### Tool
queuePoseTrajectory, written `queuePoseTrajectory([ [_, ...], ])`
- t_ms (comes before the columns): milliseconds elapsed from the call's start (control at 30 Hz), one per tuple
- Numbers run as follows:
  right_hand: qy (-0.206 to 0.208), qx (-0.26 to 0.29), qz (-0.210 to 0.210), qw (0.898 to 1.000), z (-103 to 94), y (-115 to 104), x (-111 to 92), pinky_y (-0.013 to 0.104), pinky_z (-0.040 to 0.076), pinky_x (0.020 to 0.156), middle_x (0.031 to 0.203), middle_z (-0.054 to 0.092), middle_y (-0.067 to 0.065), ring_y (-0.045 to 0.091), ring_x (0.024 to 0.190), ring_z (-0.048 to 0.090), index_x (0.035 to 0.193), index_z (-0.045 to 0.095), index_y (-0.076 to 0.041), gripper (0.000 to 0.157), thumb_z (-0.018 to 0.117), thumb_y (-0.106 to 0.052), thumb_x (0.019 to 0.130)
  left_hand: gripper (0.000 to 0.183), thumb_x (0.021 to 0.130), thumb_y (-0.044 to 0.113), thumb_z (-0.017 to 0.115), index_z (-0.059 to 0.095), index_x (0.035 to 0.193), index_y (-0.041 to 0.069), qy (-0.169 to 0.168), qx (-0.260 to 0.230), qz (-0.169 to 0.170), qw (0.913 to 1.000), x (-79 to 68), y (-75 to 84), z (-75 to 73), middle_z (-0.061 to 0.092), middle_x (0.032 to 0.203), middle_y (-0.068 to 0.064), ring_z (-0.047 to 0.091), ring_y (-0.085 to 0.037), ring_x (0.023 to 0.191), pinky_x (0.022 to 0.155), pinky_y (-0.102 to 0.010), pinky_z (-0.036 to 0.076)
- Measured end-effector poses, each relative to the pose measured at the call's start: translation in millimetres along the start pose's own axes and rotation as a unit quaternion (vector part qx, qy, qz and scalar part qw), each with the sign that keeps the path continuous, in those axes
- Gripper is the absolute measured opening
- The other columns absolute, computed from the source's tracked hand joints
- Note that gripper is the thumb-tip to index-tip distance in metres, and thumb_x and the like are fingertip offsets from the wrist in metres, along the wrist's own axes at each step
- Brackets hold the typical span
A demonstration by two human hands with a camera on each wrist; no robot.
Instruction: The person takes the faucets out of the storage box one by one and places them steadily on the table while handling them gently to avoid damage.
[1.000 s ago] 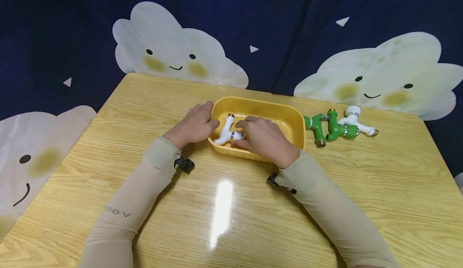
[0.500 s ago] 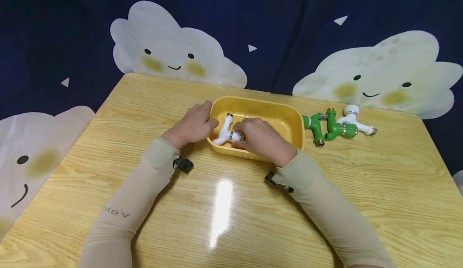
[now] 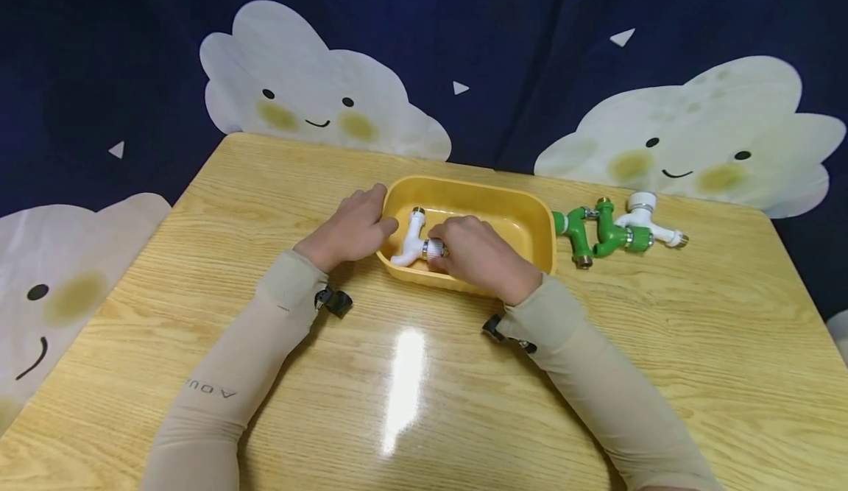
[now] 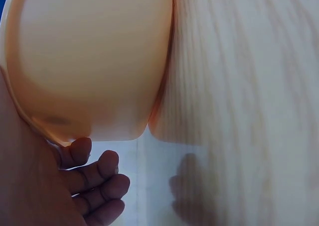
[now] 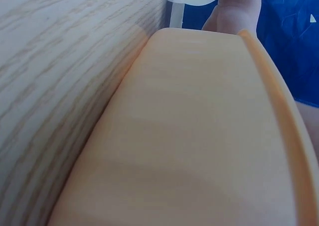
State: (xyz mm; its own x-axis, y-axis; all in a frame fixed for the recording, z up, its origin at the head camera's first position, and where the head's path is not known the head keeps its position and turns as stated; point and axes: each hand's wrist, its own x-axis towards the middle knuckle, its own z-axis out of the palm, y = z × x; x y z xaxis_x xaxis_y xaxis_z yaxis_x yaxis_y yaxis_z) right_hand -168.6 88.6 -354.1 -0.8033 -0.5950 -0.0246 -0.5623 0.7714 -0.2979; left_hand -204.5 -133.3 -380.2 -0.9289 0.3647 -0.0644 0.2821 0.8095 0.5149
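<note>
A yellow plastic basin (image 3: 470, 189) sits on the table, and a white tap (image 3: 412, 244) with a ribbed knob lies inside its left part. My right hand (image 3: 480, 252) reaches over the basin's near wall and pinches the tap's knob between thumb and fingers. With my left hand (image 3: 351, 230) I grip the basin's left end, thumb over the rim and fingers outside. The left wrist view shows the left fingertips (image 4: 113, 186) curled beside the basin wall (image 4: 94, 61). Only the basin's outer side (image 5: 184, 126) fills the right wrist view, hiding the right hand's fingers.
Right of the basin lie a green tap (image 3: 579, 235) close to its wall, a second green tap (image 3: 612, 230), and another white tap (image 3: 645, 218) behind them. A dark blue cloud-patterned curtain (image 3: 503, 57) hangs behind the wooden table (image 3: 344, 403).
My right fingers have closed in on the white tap's knob. The left hand stays on the basin's rim, and the whole view has shifted very slightly.
</note>
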Motion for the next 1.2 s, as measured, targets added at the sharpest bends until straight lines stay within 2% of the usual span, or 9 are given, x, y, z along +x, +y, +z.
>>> queuePoseTrajectory([
  [133,0.002,-0.012,-0.002,1.0,-1.3,0.9,-1.4,0.033,0.053,0.071,0.089,0.071,0.006,0.019,0.078,0.064,0.1,0.075,-0.007,0.014,0.077,-0.019,0.092,0.025,0.099,0.028,0.044,0.047,0.108,0.006,0.002,0.0,0.002,1.0,0.8,-0.3,0.4,0.048,0.088,-0.011,0.046,-0.032,0.088,0.08,-0.037,0.031],
  [233,0.002,-0.015,0.003,1.0,-2.4,1.4,-2.8,0.034,0.055,0.073,0.092,0.072,0.006,0.02,0.08,0.065,0.103,0.075,-0.007,0.016,0.077,-0.018,0.092,0.024,0.098,0.028,0.044,0.048,0.107,0.006,0.005,-0.001,0.004,1.0,1.2,0.0,0.5,0.048,0.087,-0.011,0.046,-0.032,0.087,0.079,-0.037,0.032],
  [400,0.003,-0.016,0.006,1.0,-2.3,2.8,-4.6,0.035,0.059,0.079,0.104,0.076,0.009,0.021,0.089,0.071,0.113,0.075,-0.005,0.028,0.079,-0.022,0.092,0.025,0.098,0.028,0.045,0.048,0.108,0.005,0.007,0.001,0.007,1.0,2.0,1.8,0.2,0.049,0.088,-0.012,0.046,-0.032,0.088,0.079,-0.037,0.032],
  [600,0.012,-0.004,-0.003,1.0,-0.6,4.8,-4.9,0.034,0.059,0.079,0.111,0.076,0.011,0.021,0.085,0.069,0.121,0.074,-0.004,0.041,0.081,-0.029,0.09,0.03,0.099,0.03,0.044,0.048,0.113,0.005,-0.001,0.001,0.0,1.0,2.9,2.9,-0.1,0.052,0.093,-0.013,0.047,-0.032,0.094,0.084,-0.039,0.033],
  [833,0.011,0.019,-0.006,1.0,1.5,7.2,-3.2,0.037,0.057,0.097,0.124,0.073,0.011,0.025,0.111,0.071,0.125,0.072,-0.005,0.04,0.08,-0.024,0.091,0.027,0.099,0.03,0.044,0.047,0.109,0.005,0.001,-0.002,0.004,1.0,2.6,1.4,0.0,0.049,0.09,-0.013,0.046,-0.032,0.09,0.08,-0.037,0.032],
  [1200,-0.004,0.024,0.0,1.0,1.4,4.3,-0.8,0.038,0.057,0.097,0.121,0.076,0.007,0.023,0.108,0.072,0.123,0.074,-0.008,0.035,0.08,-0.02,0.091,0.027,0.098,0.03,0.044,0.046,0.108,0.005,0.002,-0.003,0.001,1.0,0.4,-1.5,0.2,0.052,0.091,-0.014,0.046,-0.033,0.092,0.084,-0.04,0.032],
])
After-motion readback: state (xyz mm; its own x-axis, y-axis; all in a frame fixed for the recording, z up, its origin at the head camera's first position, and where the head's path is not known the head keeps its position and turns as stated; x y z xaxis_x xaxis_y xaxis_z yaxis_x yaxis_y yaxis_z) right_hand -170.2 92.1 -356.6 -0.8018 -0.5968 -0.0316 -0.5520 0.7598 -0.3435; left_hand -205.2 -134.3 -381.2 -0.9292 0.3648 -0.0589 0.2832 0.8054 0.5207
